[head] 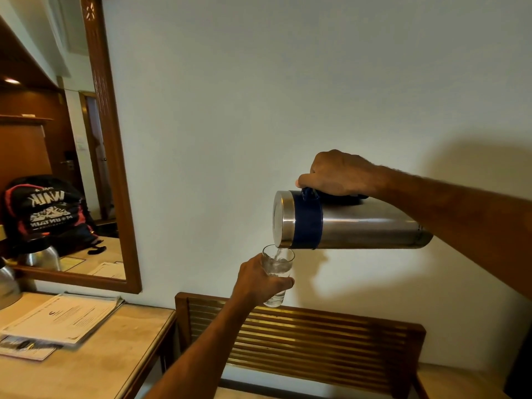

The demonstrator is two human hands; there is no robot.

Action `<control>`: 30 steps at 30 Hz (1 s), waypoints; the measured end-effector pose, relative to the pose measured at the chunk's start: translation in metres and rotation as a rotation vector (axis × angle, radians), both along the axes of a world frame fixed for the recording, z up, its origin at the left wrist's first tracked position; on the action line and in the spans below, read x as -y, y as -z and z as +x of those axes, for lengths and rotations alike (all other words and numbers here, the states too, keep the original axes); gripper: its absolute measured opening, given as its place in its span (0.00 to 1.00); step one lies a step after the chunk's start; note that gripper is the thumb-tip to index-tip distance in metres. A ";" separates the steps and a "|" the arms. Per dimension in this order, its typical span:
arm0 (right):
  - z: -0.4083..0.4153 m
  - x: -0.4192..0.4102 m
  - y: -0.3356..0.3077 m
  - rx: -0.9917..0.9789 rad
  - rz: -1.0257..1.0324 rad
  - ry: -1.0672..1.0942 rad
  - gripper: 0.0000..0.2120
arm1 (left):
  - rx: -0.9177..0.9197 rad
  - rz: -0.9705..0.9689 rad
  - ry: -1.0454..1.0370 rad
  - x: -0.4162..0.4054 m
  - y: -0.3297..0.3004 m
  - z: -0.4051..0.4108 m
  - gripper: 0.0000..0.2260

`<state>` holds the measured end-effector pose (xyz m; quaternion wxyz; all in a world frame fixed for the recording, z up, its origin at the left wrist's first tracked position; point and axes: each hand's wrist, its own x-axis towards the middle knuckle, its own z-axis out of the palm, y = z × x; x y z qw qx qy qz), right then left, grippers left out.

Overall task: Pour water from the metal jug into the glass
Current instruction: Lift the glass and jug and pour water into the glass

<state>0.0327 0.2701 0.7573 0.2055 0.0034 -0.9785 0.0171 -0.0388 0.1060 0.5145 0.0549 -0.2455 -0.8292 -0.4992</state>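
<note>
The steel jug (pixel 359 226) with a dark blue band and handle lies tipped almost flat in the air, its lid end pointing left. My right hand (pixel 336 174) grips its handle from above. A thin stream of water runs from the jug's lower lip into the clear glass (pixel 277 270) right below. My left hand (pixel 259 279) holds the glass upright in mid-air, fingers wrapped around its lower half. Water stands in the glass.
Below the glass is a slatted wooden rack (pixel 302 338) against the white wall. A desk (pixel 95 367) at lower left carries papers (pixel 60 318) and a metal kettle (pixel 7 280). A wood-framed mirror (pixel 115 156) hangs above the desk.
</note>
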 end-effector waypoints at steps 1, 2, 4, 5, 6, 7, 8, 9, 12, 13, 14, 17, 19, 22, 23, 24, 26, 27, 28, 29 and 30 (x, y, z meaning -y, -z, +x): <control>0.000 -0.002 0.001 -0.005 -0.005 0.004 0.23 | 0.001 0.003 -0.001 0.000 0.000 0.000 0.32; 0.000 -0.004 0.001 -0.009 -0.014 0.009 0.23 | 0.003 0.006 -0.004 -0.001 0.000 0.001 0.32; 0.001 -0.007 0.002 -0.012 -0.046 0.018 0.22 | 0.004 0.012 -0.005 -0.001 -0.001 0.002 0.32; 0.001 -0.009 0.002 -0.012 -0.066 0.023 0.22 | 0.002 0.013 -0.002 0.000 -0.001 0.002 0.32; 0.001 -0.011 0.003 -0.010 -0.089 0.029 0.22 | -0.001 0.013 0.002 0.000 -0.001 0.003 0.32; 0.001 -0.013 0.003 -0.007 -0.115 0.030 0.22 | -0.002 0.014 0.005 -0.001 -0.001 0.003 0.31; 0.001 -0.016 0.005 -0.004 -0.151 0.025 0.22 | -0.001 0.014 0.008 -0.001 -0.002 0.003 0.29; 0.001 -0.019 0.006 -0.006 -0.192 0.011 0.22 | 0.001 0.017 0.009 -0.001 -0.002 0.004 0.28; 0.006 -0.029 0.015 -0.029 -0.307 -0.023 0.22 | 0.001 0.024 0.013 0.000 -0.006 0.005 0.28; 0.007 -0.033 0.020 -0.042 -0.368 -0.023 0.22 | 0.001 0.031 0.016 0.000 -0.007 0.005 0.28; 0.010 -0.038 0.024 -0.059 -0.456 -0.026 0.22 | -0.001 0.040 0.018 0.001 -0.008 0.005 0.27; 0.018 -0.051 0.047 -0.082 -0.807 -0.073 0.21 | 0.004 0.058 0.020 0.004 -0.010 0.006 0.26; 0.026 -0.059 0.065 -0.093 -0.968 -0.087 0.21 | 0.010 0.063 0.023 0.006 -0.010 0.007 0.27; 0.038 -0.066 0.098 -0.145 -1.134 -0.048 0.21 | 0.021 0.075 0.032 0.007 -0.006 0.009 0.28; 0.041 -0.069 0.111 -0.162 -1.197 -0.032 0.22 | 0.031 0.087 0.034 0.007 -0.003 0.010 0.28; 0.045 -0.071 0.124 -0.173 -1.259 -0.018 0.24 | 0.040 0.099 0.035 0.007 0.000 0.010 0.28; 0.052 -0.076 0.151 -0.180 -1.351 0.008 0.27 | 0.068 0.111 0.037 0.006 0.007 0.011 0.27; 0.055 -0.078 0.165 -0.189 -1.378 0.018 0.27 | 0.081 0.117 0.039 0.006 0.009 0.013 0.26; 0.058 -0.080 0.181 -0.197 -1.410 0.034 0.25 | 0.101 0.121 0.036 0.005 0.015 0.013 0.25; 0.061 -0.081 0.197 -0.224 -1.448 0.044 0.22 | 0.120 0.131 0.034 0.006 0.021 0.013 0.25; 0.064 -0.082 0.213 -0.261 -1.489 0.047 0.19 | 0.142 0.146 0.027 0.006 0.027 0.015 0.25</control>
